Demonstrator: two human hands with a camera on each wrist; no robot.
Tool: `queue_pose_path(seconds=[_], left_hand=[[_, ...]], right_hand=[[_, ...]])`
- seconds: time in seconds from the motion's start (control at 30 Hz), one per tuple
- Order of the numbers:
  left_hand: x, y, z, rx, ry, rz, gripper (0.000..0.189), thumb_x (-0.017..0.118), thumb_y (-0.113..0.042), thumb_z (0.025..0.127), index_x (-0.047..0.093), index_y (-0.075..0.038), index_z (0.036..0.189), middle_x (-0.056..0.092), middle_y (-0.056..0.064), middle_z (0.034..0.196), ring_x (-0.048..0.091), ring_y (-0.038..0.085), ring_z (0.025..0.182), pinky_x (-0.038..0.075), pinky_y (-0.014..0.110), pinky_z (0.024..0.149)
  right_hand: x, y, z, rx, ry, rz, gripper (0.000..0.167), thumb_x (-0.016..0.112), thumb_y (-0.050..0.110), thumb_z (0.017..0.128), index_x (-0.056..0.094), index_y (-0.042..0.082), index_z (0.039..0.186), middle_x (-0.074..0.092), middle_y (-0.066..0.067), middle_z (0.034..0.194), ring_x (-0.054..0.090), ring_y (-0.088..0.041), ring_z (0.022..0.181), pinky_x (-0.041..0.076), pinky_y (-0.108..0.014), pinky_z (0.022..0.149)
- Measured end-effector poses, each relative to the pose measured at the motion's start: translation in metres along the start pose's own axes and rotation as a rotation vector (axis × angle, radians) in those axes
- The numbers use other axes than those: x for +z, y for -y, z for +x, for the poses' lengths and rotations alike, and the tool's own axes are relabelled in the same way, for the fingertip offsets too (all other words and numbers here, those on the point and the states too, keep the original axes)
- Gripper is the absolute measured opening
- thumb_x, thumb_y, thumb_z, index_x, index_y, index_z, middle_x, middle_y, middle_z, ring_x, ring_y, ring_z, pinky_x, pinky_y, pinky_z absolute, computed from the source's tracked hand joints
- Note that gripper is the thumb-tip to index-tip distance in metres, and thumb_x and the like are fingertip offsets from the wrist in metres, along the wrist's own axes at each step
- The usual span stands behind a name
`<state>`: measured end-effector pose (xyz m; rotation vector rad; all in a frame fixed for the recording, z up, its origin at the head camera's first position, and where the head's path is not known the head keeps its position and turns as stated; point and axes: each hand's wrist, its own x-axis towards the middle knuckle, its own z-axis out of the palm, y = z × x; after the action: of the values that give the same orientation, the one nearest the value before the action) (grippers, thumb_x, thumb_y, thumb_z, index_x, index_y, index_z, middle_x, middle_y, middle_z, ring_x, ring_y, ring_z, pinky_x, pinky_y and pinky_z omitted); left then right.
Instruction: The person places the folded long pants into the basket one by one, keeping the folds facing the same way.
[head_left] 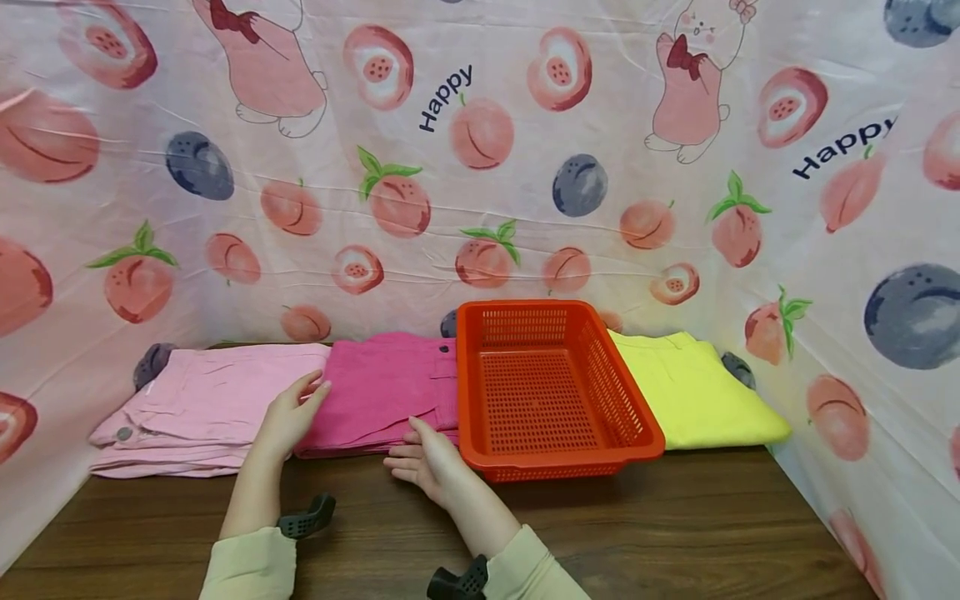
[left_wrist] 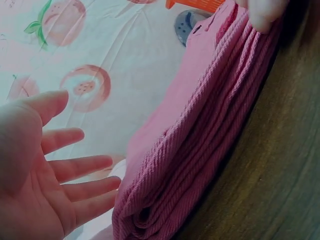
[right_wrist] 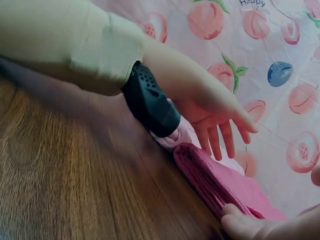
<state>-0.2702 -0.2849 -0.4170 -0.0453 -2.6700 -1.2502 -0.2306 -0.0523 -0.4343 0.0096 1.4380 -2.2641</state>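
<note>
Folded hot pink trousers [head_left: 386, 387] lie on the table between my two hands. My left hand [head_left: 288, 417] is at their left end, fingers spread and extended; in the left wrist view this hand [left_wrist: 60, 175] holds nothing. At the front right corner, my right hand [head_left: 431, 462] has relaxed fingers beside the folded edge. In the right wrist view its fingers [right_wrist: 231, 212] appear to touch that edge. Folded light pink trousers [head_left: 217, 392] lie just left of the hot pink ones. An orange-red plastic basket [head_left: 652, 446] stands on their right, with nothing in it.
A folded yellow garment [head_left: 705, 396] lies right of the basket, partly behind it. Fruit-printed cloth [head_left: 510, 192] hangs at the back and both sides. The wooden table [head_left: 675, 533] extends in front, and each wrist wears a black camera mount [head_left: 307, 518].
</note>
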Motion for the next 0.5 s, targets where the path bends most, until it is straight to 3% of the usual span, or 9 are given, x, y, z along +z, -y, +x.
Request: queue_pose_path(seconds=[0.13, 0.27, 0.5], left_hand=[[0.0005, 0.0023, 0.0007, -0.022, 0.009, -0.001, 0.059, 0.045, -0.033, 0.102, 0.034, 0.008, 0.143, 0.042, 0.036, 0.135, 0.042, 0.048, 0.124, 0.033, 0.056, 0.1], [0.0, 0.0038, 0.0008, -0.091, 0.045, 0.009, 0.063, 0.044, -0.034, 0.101, 0.029, 0.009, 0.144, 0.036, 0.04, 0.136, 0.039, 0.05, 0.125, 0.033, 0.057, 0.1], [-0.002, 0.0028, -0.0004, -0.174, 0.109, 0.015, 0.072, 0.043, -0.039, 0.101, 0.019, 0.012, 0.146, 0.028, 0.042, 0.139, 0.034, 0.052, 0.126, 0.03, 0.058, 0.102]], right_hand=[[-0.0007, 0.0, -0.0008, 0.05, -0.021, 0.102, 0.067, 0.041, 0.03, 0.102, 0.021, -0.023, 0.138, 0.03, -0.047, 0.134, 0.042, -0.053, 0.121, 0.034, -0.054, 0.101], [0.0023, 0.0004, -0.0028, 0.078, -0.032, 0.223, 0.07, 0.04, 0.028, 0.101, 0.011, -0.025, 0.138, 0.017, -0.05, 0.137, 0.033, -0.055, 0.126, 0.029, -0.055, 0.104], [0.008, -0.0015, -0.0068, 0.137, -0.031, 0.404, 0.077, 0.041, 0.023, 0.099, -0.007, -0.025, 0.137, 0.01, -0.051, 0.138, 0.021, -0.057, 0.131, 0.019, -0.055, 0.108]])
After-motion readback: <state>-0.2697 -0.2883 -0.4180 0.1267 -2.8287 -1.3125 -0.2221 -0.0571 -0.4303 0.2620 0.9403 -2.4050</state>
